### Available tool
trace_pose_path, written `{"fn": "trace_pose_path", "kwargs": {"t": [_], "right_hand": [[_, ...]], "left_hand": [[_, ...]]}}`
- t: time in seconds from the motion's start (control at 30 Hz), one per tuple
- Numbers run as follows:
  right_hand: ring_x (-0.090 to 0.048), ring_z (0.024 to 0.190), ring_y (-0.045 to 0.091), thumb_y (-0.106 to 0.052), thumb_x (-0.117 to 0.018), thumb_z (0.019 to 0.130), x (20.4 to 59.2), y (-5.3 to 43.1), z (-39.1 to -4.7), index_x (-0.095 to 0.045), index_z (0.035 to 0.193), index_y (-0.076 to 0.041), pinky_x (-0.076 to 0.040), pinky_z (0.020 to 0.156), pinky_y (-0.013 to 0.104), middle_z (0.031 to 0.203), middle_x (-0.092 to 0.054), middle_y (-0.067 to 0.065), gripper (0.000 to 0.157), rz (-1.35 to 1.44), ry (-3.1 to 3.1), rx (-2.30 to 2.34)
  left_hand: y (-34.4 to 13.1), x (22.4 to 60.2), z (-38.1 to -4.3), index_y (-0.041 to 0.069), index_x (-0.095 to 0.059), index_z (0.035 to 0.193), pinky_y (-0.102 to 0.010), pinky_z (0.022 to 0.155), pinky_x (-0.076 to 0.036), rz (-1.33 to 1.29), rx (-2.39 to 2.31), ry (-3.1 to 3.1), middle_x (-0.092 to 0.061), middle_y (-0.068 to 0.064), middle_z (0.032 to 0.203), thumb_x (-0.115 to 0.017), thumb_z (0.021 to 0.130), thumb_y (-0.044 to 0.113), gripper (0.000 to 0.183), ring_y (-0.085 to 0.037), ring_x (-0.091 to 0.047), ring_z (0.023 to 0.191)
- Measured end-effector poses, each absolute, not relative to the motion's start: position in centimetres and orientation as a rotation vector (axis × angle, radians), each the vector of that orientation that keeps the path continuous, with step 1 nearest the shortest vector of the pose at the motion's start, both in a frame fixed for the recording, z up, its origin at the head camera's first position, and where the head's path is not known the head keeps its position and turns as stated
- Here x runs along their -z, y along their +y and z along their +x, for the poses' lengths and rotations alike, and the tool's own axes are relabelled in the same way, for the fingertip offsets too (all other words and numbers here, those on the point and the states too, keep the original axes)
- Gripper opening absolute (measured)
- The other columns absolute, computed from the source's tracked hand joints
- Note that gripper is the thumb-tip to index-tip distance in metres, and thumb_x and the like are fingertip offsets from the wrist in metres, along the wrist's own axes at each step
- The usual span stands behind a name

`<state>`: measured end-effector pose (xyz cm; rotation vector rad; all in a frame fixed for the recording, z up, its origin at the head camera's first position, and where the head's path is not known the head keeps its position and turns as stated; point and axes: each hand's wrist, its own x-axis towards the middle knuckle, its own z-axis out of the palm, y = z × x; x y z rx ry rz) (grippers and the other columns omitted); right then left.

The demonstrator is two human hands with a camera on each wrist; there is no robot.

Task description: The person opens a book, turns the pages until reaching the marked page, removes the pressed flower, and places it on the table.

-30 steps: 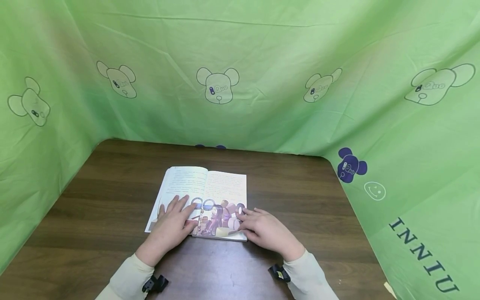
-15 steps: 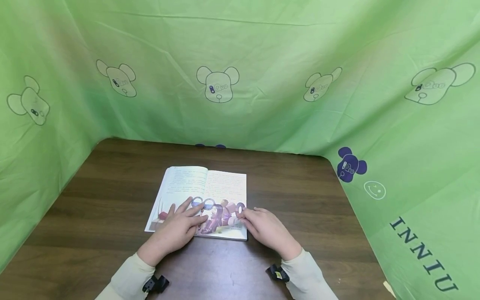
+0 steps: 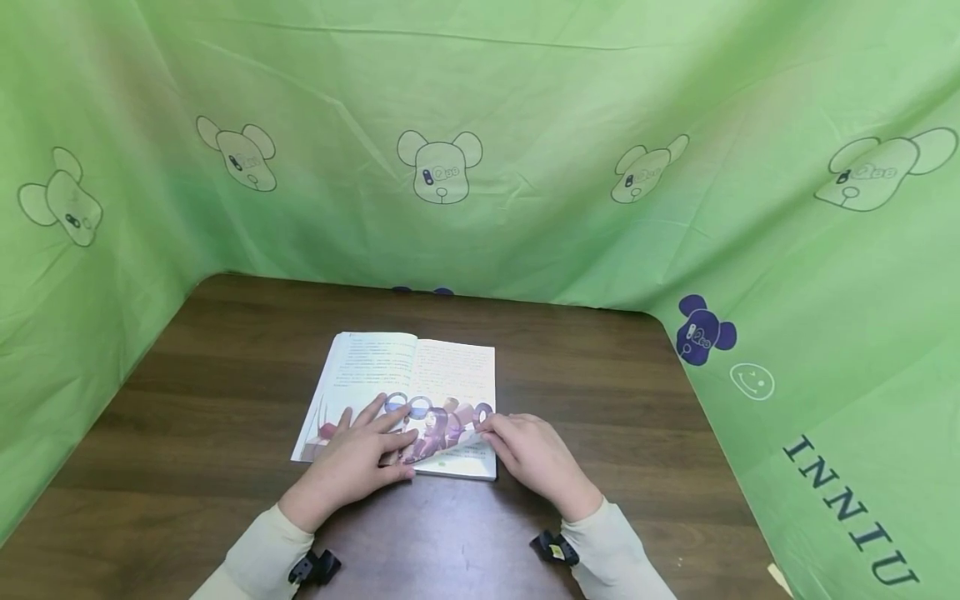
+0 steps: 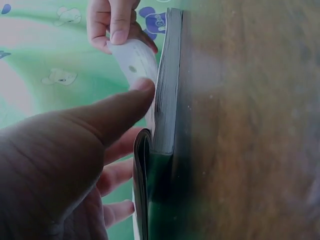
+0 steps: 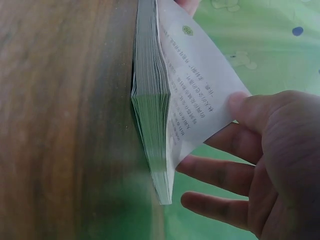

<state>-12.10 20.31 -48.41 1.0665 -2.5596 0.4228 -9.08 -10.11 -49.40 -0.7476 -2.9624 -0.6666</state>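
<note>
An open book [image 3: 454, 360] lies on the brown table, text at the top of both pages and a pinkish illustration across the lower half. My right hand [image 3: 534, 457] pinches the lower right corner of the right-hand page [image 5: 200, 85] between thumb and forefinger. That corner is lifted and bent, baring printed text on its underside in the right wrist view. My left hand [image 3: 351, 467] lies with spread fingers over the lower left page and the fold. In the left wrist view, its thumb [image 4: 122, 107] reaches across the book's lower edge near the thick page block [image 4: 167, 90].
The dark wooden table [image 3: 600, 392] surrounds the book. A green curtain [image 3: 525, 100] with bear-head prints hangs behind and along both sides of it. Black straps with small devices sit at both sleeves, including the right wrist device [image 3: 555, 547].
My right hand has gone from resting at the page's edge to pinching and lifting its corner. My left hand has slid slightly right over the fold.
</note>
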Motion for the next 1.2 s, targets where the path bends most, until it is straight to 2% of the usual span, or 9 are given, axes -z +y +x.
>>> {"fn": "trace_pose_path", "kwargs": {"t": [0.17,0.37,0.43,0.53,0.7,0.8,0.93,1.03,1.2], "right_hand": [[-0.074,0.087,0.009,-0.019,-0.072,0.096,48.15,20.27,-12.01,-0.070,0.104,-0.018,-0.057,0.084,0.037,0.095,-0.077,-0.010,0.009,1.063,-2.540,-0.457],[-0.071,0.077,0.008,-0.021,-0.078,0.091,47.94,20.45,-11.94,-0.070,0.100,-0.020,-0.057,0.077,0.036,0.090,-0.076,-0.012,0.012,0.995,-2.484,-0.520],[-0.072,0.083,0.010,-0.021,-0.080,0.090,47.92,20.55,-11.99,-0.070,0.102,-0.019,-0.058,0.080,0.038,0.096,-0.076,-0.009,0.016,0.960,-2.466,-0.549],[-0.073,0.101,0.016,-0.022,-0.081,0.089,47.99,20.74,-12.05,-0.069,0.108,-0.015,-0.057,0.089,0.040,0.113,-0.076,-0.002,0.024,0.915,-2.455,-0.583],[-0.067,0.120,0.021,-0.024,-0.080,0.089,48.11,20.96,-12.12,-0.065,0.113,-0.014,-0.054,0.098,0.044,0.136,-0.067,0.002,0.030,0.874,-2.472,-0.615],[-0.065,0.123,0.022,-0.024,-0.080,0.089,48.15,20.97,-12.18,-0.065,0.115,-0.014,-0.053,0.100,0.046,0.139,-0.065,0.002,0.031,0.871,-2.491,-0.611],[-0.061,0.129,0.023,-0.026,-0.079,0.090,48.13,20.87,-12.18,-0.067,0.119,-0.014,-0.049,0.106,0.047,0.141,-0.064,0.003,0.033,0.869,-2.573,-0.591],[-0.058,0.134,0.025,-0.028,-0.079,0.091,48.12,20.79,-12.16,-0.068,0.122,-0.014,-0.046,0.110,0.049,0.143,-0.062,0.004,0.035,0.876,-2.641,-0.562],[-0.054,0.138,0.027,-0.029,-0.079,0.091,48.29,20.84,-12.15,-0.068,0.125,-0.013,-0.042,0.114,0.051,0.146,-0.060,0.007,0.039,0.933,-2.693,-0.510]], "left_hand": [[-9.87,49.38,-9.11,0.026,-0.072,0.132,-0.079,0.110,-0.023,-0.739,0.641,-2.939,-0.049,-0.003,0.157,-0.080,0.086,0.048,0.052,-0.040,-0.027,0.154],[-9.79,49.59,-9.13,0.026,-0.073,0.130,-0.080,0.109,-0.024,-0.731,0.639,-2.904,-0.051,-0.002,0.156,-0.077,0.089,0.046,0.045,-0.040,-0.030,0.153],[-9.82,49.75,-9.19,0.027,-0.074,0.129,-0.080,0.109,-0.024,-0.727,0.629,-2.900,-0.051,-0.001,0.156,-0.074,0.091,0.046,0.042,-0.039,-0.030,0.153],[-9.85,49.93,-9.27,0.027,-0.074,0.129,-0.079,0.109,-0.025,-0.725,0.619,-2.893,-0.052,0.000,0.155,-0.071,0.094,0.045,0.040,-0.038,-0.031,0.153],[-9.88,49.95,-9.37,0.021,-0.072,0.131,-0.078,0.108,-0.028,-0.695,0.649,-2.860,-0.055,-0.003,0.152,-0.071,0.094,0.044,0.043,-0.038,-0.036,0.150],[-9.95,49.96,-9.53,0.016,-0.063,0.142,-0.071,0.112,-0.032,-0.636,0.695,-2.817,-0.051,-0.008,0.155,-0.072,0.093,0.044,0.057,-0.038,-0.039,0.148],[-10.11,49.86,-9.76,0.013,-0.032,0.161,-0.058,0.120,-0.027,-0.552,0.752,-2.749,-0.031,-0.013,0.166,-0.080,0.087,0.038,0.092,-0.037,-0.029,0.153],[-10.21,49.73,-9.86,0.012,-0.014,0.165,-0.062,0.121,-0.020,-0.532,0.716,-2.693,-0.013,-0.016,0.171,-0.086,0.081,0.032,0.113,-0.040,-0.015,0.156],[-10.39,49.57,-9.99,0.013,-0.012,0.166,-0.072,0.118,-0.007,-0.547,0.550,-2.643,0.004,-0.015,0.172,-0.089,0.075,0.031,0.121,-0.041,0.004,0.157]]}}
